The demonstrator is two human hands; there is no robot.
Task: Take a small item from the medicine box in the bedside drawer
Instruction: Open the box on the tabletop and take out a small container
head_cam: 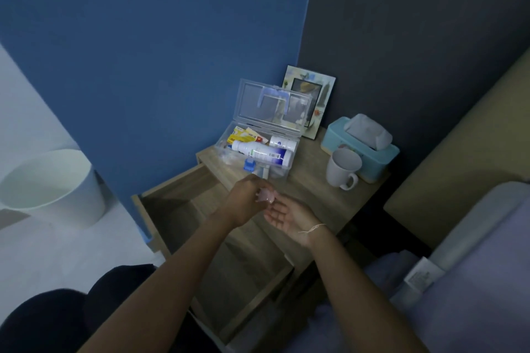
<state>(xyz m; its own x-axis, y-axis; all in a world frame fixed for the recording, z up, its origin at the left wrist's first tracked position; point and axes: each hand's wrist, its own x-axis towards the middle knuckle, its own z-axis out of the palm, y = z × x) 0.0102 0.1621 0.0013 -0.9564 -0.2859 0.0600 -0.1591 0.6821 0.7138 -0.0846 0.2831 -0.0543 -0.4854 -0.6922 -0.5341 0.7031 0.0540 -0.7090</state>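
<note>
Nearest us, our two bare forearms reach forward over the open bedside drawer (183, 209), pulled out below the wooden counter (309, 178). Our left hand (246, 203) has its fingers (259, 190) curled around a small pale, translucent item (265, 196), holding it just above the upturned palm of our right hand (289, 215), whose fingers lie loosely spread and grasp nothing; a thin string sits around that wrist. Just beyond our hands, the clear medicine box (258, 149) rests on the counter with its lid (272, 106) standing open, and inside it lie a white bottle (262, 153) on its side and some yellow packets (239, 136). To the right stand a white mug (342, 169) and, touching it behind, a teal tissue box (361, 143). A picture frame (312, 94) leans against the wall behind the lid. Off to the left, a white bin (54, 186) stands on the floor.
</note>
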